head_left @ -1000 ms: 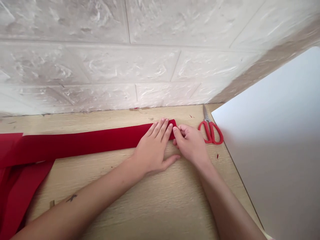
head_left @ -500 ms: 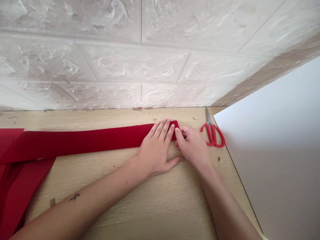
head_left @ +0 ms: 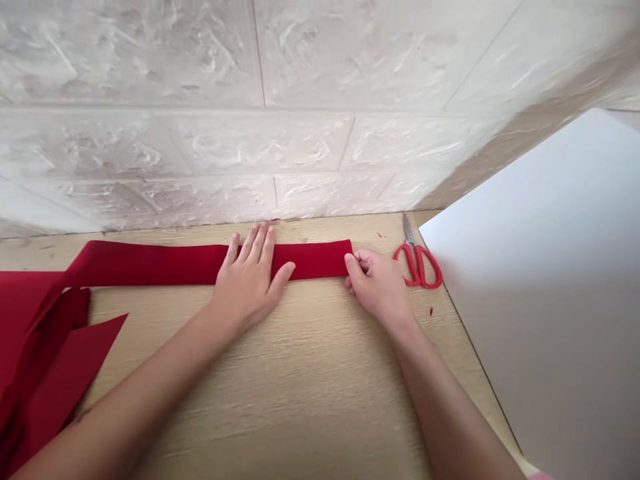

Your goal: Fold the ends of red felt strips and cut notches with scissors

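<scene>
A long red fabric strip (head_left: 155, 264) lies flat across the wooden table, parallel to the wall. My left hand (head_left: 250, 273) rests palm down on the strip's middle, fingers spread and pointing at the wall. At the strip's right end, my right hand (head_left: 373, 277) pinches the near corner between thumb and fingers. Its curled fingertips are partly hidden. Red-handled scissors (head_left: 419, 265) lie just right of my right hand, blades pointing to the wall. More red fabric (head_left: 75, 373) is heaped at the left, where the strip runs into it.
A textured white brick-pattern wall (head_left: 215, 140) rises behind the table (head_left: 300, 387). A large white panel (head_left: 545, 287) borders the table on the right. Small red scraps lie near the scissors.
My left hand has slid left along the strip, away from my right hand. The strip's left part sits straighter and closer to the wall. My right hand still pinches the end.
</scene>
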{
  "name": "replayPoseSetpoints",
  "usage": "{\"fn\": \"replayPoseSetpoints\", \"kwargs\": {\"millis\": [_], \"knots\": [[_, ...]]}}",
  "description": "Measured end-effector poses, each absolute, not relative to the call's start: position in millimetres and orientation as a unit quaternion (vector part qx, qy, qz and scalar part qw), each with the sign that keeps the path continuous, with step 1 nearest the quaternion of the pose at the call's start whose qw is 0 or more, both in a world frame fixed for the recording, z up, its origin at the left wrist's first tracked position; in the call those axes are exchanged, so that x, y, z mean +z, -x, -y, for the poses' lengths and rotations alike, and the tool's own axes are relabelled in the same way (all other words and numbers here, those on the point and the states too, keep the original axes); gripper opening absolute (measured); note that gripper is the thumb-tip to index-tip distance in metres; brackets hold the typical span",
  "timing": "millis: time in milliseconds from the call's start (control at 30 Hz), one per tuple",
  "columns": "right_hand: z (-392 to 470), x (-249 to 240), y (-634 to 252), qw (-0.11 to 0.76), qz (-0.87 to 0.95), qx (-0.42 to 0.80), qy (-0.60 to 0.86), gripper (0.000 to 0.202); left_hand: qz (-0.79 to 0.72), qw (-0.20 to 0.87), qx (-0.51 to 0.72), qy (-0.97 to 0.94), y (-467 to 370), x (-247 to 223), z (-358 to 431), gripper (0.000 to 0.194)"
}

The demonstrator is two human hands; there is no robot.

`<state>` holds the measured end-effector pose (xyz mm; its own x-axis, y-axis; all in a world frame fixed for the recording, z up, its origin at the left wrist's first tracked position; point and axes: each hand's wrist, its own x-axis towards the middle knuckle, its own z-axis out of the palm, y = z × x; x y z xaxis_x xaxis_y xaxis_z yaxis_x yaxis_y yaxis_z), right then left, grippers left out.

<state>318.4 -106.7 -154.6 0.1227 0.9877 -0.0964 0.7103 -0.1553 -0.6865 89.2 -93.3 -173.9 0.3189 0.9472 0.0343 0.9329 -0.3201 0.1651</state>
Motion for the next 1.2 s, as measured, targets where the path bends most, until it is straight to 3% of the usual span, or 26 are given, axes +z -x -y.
{"fn": "replayPoseSetpoints", "kwargs": {"millis": [467,700,1033,1200], "knots": [[112.1,-158.6,-319.4,0.289,0.603,0.286,0.686,0.038,-0.624,0.068,0.13,-0.767,-86.7,-176.3,90.2,0.064],[119.4,-160.0,-318.8,0.347,0.65,0.197,0.647,0.034,-0.599,0.01,0.155,-0.786,-100.1,-153.8,91.4,0.058],[123.8,-151.5,-324.2,0.386,0.72,0.124,0.563,0.027,-0.375,0.248,0.235,-0.862,-130.1,-110.6,61.9,0.031],[123.2,-152.2,-322.0,0.393,0.692,0.113,0.595,0.024,-0.386,0.264,0.27,-0.842,-135.1,-114.7,61.2,0.022]]}}
